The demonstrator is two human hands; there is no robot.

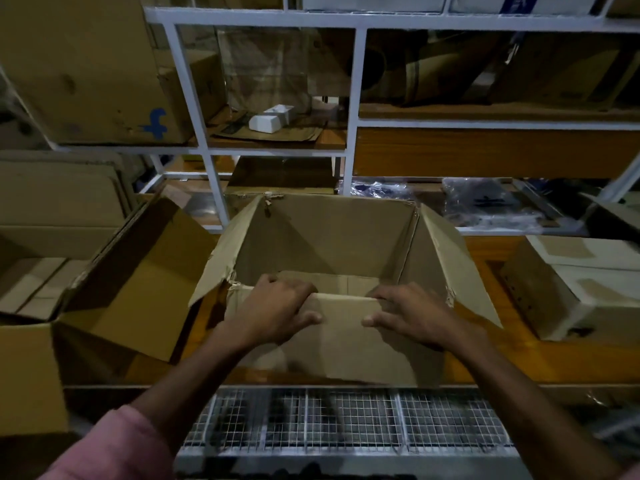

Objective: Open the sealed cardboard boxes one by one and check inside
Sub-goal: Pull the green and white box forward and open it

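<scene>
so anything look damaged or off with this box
Yes: the open box has ragged, torn cardboard at its near-left corner and its far-left corner. Both hands, left and right, grip its near flap.

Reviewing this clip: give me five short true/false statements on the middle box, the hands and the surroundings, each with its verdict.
1. The middle box is open. True.
2. Both the left hand and the right hand grip its near flap. True.
3. The middle box is packed to the brim. False: the visible interior shows only bare cardboard.
4. The box with the blue letter f sits on the rack at upper right. False: upper left.
5. A wire mesh surface lies below the box's near side. True.
</scene>
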